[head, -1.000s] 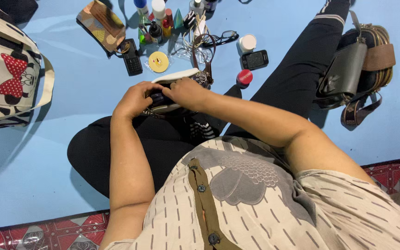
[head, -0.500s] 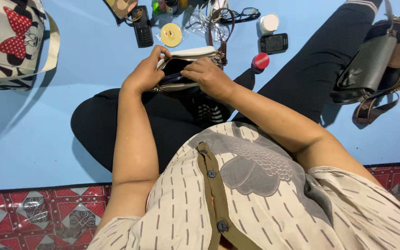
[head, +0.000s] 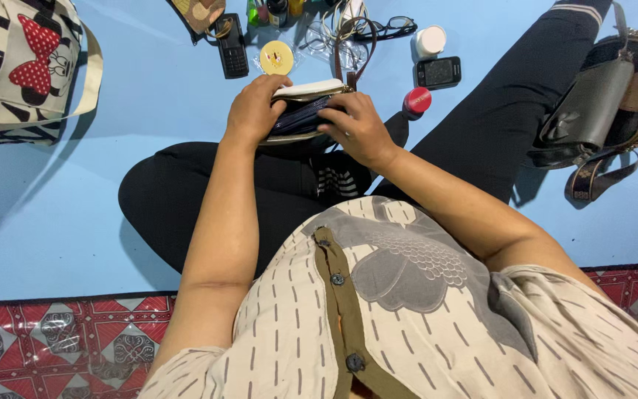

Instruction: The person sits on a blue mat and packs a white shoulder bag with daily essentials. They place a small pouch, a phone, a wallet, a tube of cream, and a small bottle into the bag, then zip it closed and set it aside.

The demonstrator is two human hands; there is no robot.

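Nearest the camera: a striped tunic with a grey heart patch (head: 400, 277), both forearms reaching forward over crossed legs in black trousers.

Left hand (head: 254, 112): curled around the left end of a small cream purse (head: 306, 90), thumb and fingers closed on its edge, holding the mouth apart. Right hand (head: 356, 127): fingers bent and pressed at the purse's right end, fingertips on the dark lining; whether anything is pinched between them cannot be told.

The purse sits at knee level, just ahead of both hands. Its long axis runs left to right across the body, the opening facing up towards the camera. Both hands touch it, one at each end; the right lies over more of the opening.

Beyond, on the blue mat (head: 149, 103): a red cap (head: 416, 100), a small black phone (head: 438, 72), a yellow disc (head: 275, 56), a dark handset (head: 231, 46), spectacles (head: 389, 26). Far left, a striped tote bag (head: 16, 66); far right, a grey shoulder bag (head: 585, 107).
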